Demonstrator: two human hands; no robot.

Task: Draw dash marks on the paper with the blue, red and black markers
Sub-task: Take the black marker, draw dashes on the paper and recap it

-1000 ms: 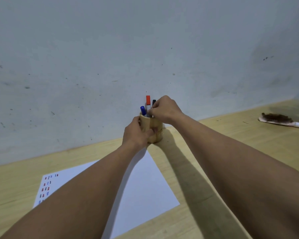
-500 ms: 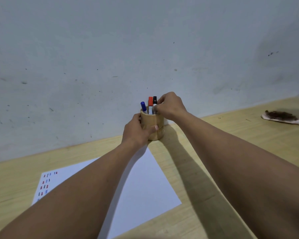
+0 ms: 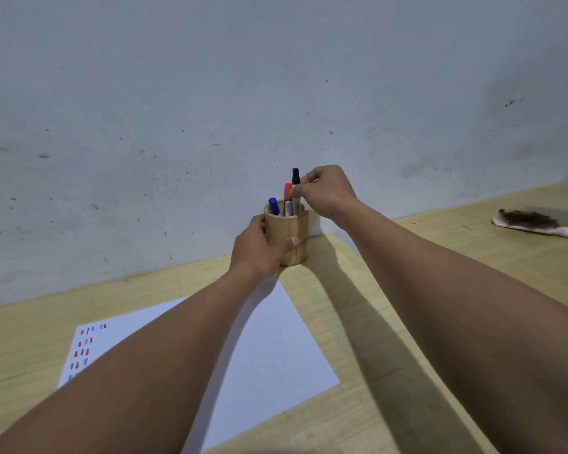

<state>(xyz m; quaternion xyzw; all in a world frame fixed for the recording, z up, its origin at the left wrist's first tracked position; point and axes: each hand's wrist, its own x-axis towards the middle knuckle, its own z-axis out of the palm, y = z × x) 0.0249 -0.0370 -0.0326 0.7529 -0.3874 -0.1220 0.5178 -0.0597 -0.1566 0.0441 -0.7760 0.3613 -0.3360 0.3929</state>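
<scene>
A round wooden pen holder (image 3: 291,235) stands against the wall at the table's far side. My left hand (image 3: 258,249) grips its left side. My right hand (image 3: 325,190) pinches the black marker (image 3: 295,186), which rises partly out of the holder. The red marker (image 3: 287,196) and the blue marker (image 3: 274,206) stand inside the holder. The white paper (image 3: 269,348) lies in front of it, partly under my left forearm, with small blue, red and black dashes (image 3: 84,347) near its left edge.
A brush with dark bristles (image 3: 532,221) lies on the wooden table (image 3: 391,339) at the far right. A grey, scuffed wall (image 3: 210,109) stands right behind the holder.
The red marker went down into the holder. My right hand then took the black marker and lifted it partly out. My left hand stayed on the holder.
</scene>
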